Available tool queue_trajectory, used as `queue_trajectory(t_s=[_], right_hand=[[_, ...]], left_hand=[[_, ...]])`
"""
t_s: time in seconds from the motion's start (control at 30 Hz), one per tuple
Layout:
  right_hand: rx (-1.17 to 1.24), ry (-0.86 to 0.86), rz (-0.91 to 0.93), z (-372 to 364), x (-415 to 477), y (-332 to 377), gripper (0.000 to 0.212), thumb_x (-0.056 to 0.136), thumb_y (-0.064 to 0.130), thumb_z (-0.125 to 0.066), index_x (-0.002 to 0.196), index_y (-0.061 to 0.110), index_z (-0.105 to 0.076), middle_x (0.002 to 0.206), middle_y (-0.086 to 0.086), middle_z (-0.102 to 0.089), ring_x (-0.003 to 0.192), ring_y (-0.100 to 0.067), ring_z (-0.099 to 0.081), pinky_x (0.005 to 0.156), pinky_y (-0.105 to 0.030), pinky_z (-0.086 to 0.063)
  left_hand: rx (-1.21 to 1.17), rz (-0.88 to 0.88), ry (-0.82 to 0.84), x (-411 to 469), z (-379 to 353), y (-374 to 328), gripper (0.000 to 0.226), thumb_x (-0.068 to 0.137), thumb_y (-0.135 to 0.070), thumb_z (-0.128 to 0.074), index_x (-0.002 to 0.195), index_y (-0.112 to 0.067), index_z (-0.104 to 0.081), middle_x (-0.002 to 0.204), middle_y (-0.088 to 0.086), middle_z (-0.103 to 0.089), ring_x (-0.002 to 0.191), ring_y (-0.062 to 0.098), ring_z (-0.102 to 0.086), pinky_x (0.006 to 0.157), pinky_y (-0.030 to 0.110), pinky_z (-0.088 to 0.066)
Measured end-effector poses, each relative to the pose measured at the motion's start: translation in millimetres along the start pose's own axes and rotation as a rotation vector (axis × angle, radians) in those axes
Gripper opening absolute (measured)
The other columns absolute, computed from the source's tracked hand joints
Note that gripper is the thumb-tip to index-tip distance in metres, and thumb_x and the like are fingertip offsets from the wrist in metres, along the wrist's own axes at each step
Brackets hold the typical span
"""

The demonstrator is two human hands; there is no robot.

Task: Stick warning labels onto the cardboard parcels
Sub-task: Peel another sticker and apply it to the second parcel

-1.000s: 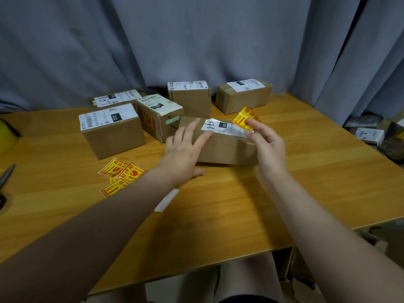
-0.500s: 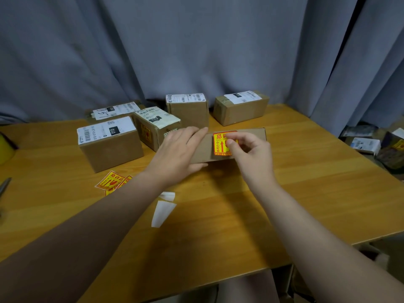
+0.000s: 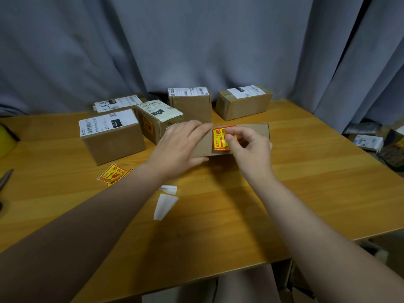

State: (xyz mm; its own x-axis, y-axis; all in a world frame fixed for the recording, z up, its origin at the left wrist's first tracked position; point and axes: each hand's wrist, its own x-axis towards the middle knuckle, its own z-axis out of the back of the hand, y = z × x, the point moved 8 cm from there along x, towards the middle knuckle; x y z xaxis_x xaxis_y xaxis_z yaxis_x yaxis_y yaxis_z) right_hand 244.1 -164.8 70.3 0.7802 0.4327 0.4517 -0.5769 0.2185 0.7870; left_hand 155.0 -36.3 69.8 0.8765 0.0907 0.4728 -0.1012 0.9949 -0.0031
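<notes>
A long cardboard parcel lies in the middle of the wooden table, its plain side tilted toward me. A red and yellow warning label sits on that side. My left hand grips the parcel's left end, fingers over its top edge. My right hand presses its fingertips onto the label's right part and hides that part. Loose warning labels lie on the table left of my left forearm.
Several other parcels stand behind: a large box at left, a flat one, a box bearing a warning label, and two by the curtain. White backing strips lie near my left forearm. More packages sit off the table's right edge.
The parcel was tipped so its plain side faces me. My right hand brought the label from above the parcel down onto that side and now presses it flat.
</notes>
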Motion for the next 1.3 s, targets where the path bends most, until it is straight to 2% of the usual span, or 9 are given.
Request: queue_trajectory(t_s=[0.33, 0.63, 0.83, 0.97, 1.1, 1.23, 1.3], right_hand=[[-0.109, -0.003, -0.013, -5.5, 3.8, -4.7, 0.012, 0.090, 0.030, -0.061, 0.098, 0.031, -0.069, 0.092, 0.007, -0.068, 0.099, -0.017, -0.057, 0.083, -0.028, -0.018], [-0.199, -0.063, 0.008, -6.2, 2.7, -2.9, 0.018, 0.090, 0.030, -0.058, 0.102, 0.033, -0.071, 0.095, 0.006, -0.071, 0.101, -0.017, -0.057, 0.076, -0.028, -0.014], [-0.330, -0.085, 0.072, -4.1, 0.0, 8.2, 0.024, 0.090, 0.027, -0.054, 0.108, 0.033, -0.070, 0.104, 0.004, -0.071, 0.103, -0.018, -0.051, 0.079, -0.029, -0.015], [-0.467, -0.077, 0.181, -7.6, -4.3, 15.2, 0.032, 0.090, 0.023, -0.051, 0.116, 0.031, -0.066, 0.101, 0.000, -0.070, 0.097, -0.023, -0.051, 0.080, -0.035, -0.020], [-0.599, -0.053, 0.288, -13.5, -6.0, 12.8, 0.036, 0.088, 0.019, -0.051, 0.121, 0.029, -0.063, 0.092, -0.001, -0.071, 0.088, -0.026, -0.054, 0.074, -0.036, -0.019], [-0.740, -0.105, 0.369, -15.0, -7.3, 11.3, 0.043, 0.085, 0.021, -0.040, 0.121, 0.022, -0.063, 0.078, -0.002, -0.070, 0.073, -0.028, -0.056, 0.069, -0.036, -0.020], [-0.803, -0.115, 0.402, -16.0, -7.1, 8.7, 0.043, 0.085, 0.019, -0.041, 0.123, 0.019, -0.062, 0.075, -0.003, -0.068, 0.069, -0.028, -0.055, 0.068, -0.034, -0.019]], left_hand=[[0.046, -0.053, 0.001, -0.5, -1.2, -2.0, 0.072, 0.079, -0.044, -0.067, 0.142, -0.030, -0.034, 0.132, 0.010, -0.046, 0.120, 0.027, -0.044, 0.100, 0.045, -0.034], [0.070, -0.091, -0.031, 0.2, -2.6, -1.8, 0.070, 0.078, -0.041, -0.068, 0.141, -0.026, -0.040, 0.130, 0.013, -0.048, 0.118, 0.030, -0.047, 0.097, 0.048, -0.037], [0.055, -0.091, -0.055, 1.1, -3.7, -1.6, 0.070, 0.077, -0.041, -0.070, 0.139, -0.026, -0.042, 0.127, 0.012, -0.050, 0.115, 0.029, -0.049, 0.095, 0.047, -0.039], [0.035, -0.071, -0.049, 4.2, -3.2, 0.8, 0.069, 0.078, -0.041, -0.069, 0.140, -0.027, -0.041, 0.128, 0.011, -0.050, 0.116, 0.029, -0.048, 0.096, 0.046, -0.037], [0.020, -0.066, -0.029, 6.5, -2.8, 1.7, 0.070, 0.079, -0.041, -0.068, 0.140, -0.027, -0.039, 0.130, 0.011, -0.048, 0.118, 0.028, -0.046, 0.098, 0.046, -0.035], [0.014, -0.068, -0.023, 7.1, -3.6, 3.2, 0.069, 0.080, -0.042, -0.067, 0.141, -0.029, -0.038, 0.130, 0.011, -0.048, 0.119, 0.028, -0.046, 0.099, 0.045, -0.036], [0.011, -0.064, -0.018, 7.8, -3.4, 4.6, 0.069, 0.080, -0.043, -0.067, 0.141, -0.029, -0.038, 0.130, 0.010, -0.048, 0.119, 0.027, -0.046, 0.099, 0.045, -0.035]])
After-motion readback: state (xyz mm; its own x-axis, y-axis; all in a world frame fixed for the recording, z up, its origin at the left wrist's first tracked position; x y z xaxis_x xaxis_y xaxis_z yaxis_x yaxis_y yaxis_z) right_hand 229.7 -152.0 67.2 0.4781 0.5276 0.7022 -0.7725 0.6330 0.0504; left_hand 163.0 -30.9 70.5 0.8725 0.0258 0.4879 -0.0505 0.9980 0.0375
